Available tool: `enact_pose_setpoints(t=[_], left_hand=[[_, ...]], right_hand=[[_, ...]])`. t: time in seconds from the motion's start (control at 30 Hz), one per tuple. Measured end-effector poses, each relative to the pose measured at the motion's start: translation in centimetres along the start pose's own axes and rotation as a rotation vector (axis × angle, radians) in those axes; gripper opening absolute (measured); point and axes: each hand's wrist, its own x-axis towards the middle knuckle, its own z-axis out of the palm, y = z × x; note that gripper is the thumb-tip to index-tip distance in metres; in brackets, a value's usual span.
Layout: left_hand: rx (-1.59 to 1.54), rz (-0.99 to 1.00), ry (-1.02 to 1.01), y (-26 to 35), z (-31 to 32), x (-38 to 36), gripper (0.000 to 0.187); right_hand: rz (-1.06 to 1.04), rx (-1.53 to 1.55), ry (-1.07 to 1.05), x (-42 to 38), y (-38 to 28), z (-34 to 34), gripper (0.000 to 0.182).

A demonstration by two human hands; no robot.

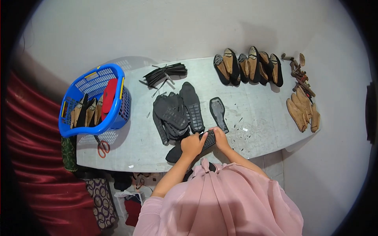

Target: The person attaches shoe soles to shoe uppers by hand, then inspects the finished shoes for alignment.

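Note:
Both of my hands hold a black shoe sole at the table's front edge. My left hand is closed around its middle, thumb on top. My right hand grips the ridged end of the sole, its fingers partly hidden beneath. The sole's other end sticks out past my left wrist. Just beyond lies a pile of black soles with blocky tread, and one longer sole rests against it. A single grey-black sole piece lies flat past my right hand.
On the left stands a blue basket with shoes inside, near orange-handled scissors. Black strips are bundled at the back. Several finished-looking shoes, hand tools and wooden shoe lasts line the right. Small scraps litter the tabletop.

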Motion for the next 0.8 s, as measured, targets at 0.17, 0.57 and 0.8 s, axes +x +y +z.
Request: enact_pose_setpoints(t=[0.17, 0.57, 0.8], left_hand=[[0.008, 0.052, 0.026, -0.1, 0.0, 0.2, 0.06], [-0.01, 0.025, 0.092, -0.3, 0.2, -0.6, 0.058], [-0.197, -0.117, 0.171, -2.2, 0.3, -2.1, 0.055]], right_hand=[[0.046, -0.075, 0.022, 0.1, 0.2, -0.2, 0.035], [0.02, -0.078, -0.053, -1.3, 1.5, -1.0, 0.038], [-0.147, -0.08, -0.175, -1.4, 0.1, 1.6, 0.061]])
